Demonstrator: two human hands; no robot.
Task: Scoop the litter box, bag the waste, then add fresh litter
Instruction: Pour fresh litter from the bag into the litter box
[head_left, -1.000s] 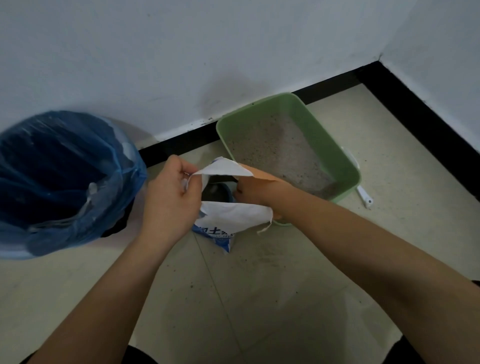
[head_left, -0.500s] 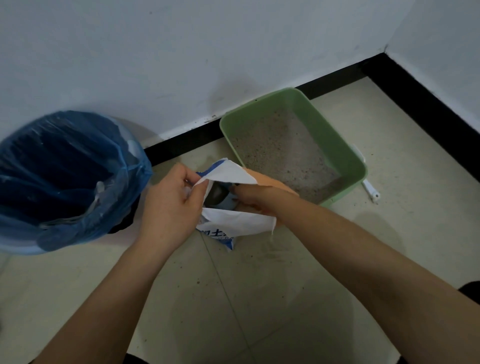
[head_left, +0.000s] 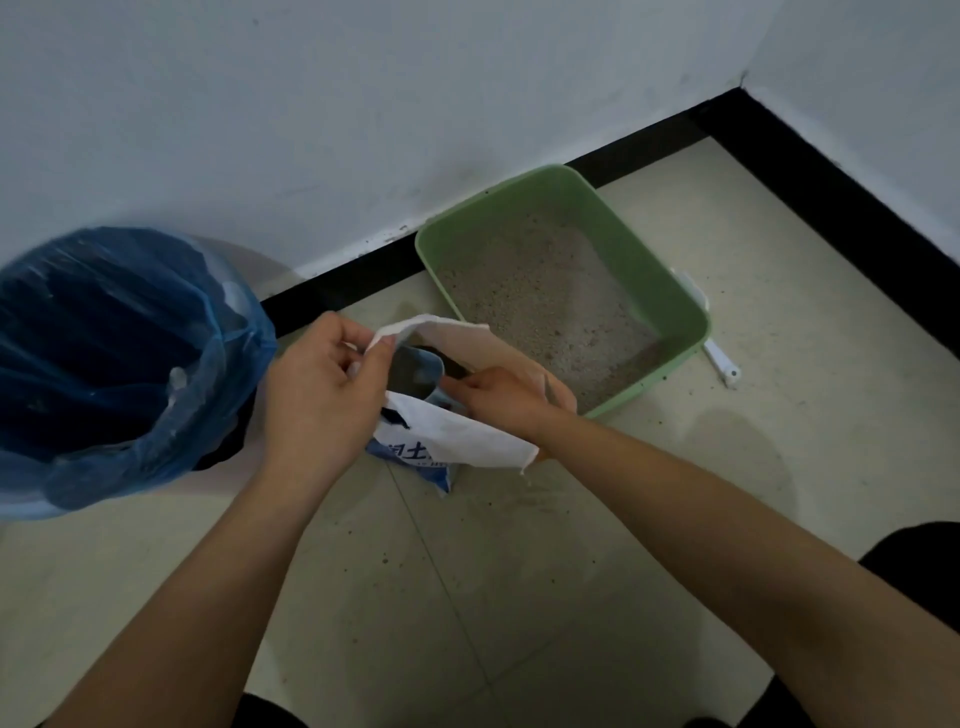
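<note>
A white litter bag (head_left: 457, 439) with blue print stands on the floor between the bin and the box. My left hand (head_left: 322, 395) pinches the bag's left rim and holds the mouth wide. My right hand (head_left: 498, 397) reaches into the opening, its fingers closed around a dark handle of a blue-grey scoop (head_left: 415, 371) inside the bag. The green litter box (head_left: 628, 249) lies beyond, against the wall, with a thin layer of grey litter (head_left: 540, 301) in it.
A bin lined with a blue plastic bag (head_left: 119, 358) stands at the left. A white scoop (head_left: 719, 358) lies on the floor by the box's right side. Litter grains are scattered over the beige tiles (head_left: 519, 597). Walls meet in a corner at upper right.
The bag's mouth has been pulled wider. My right hand has gone from the bag's right rim into the opening and closed on the scoop handle. The view shifted slightly.
</note>
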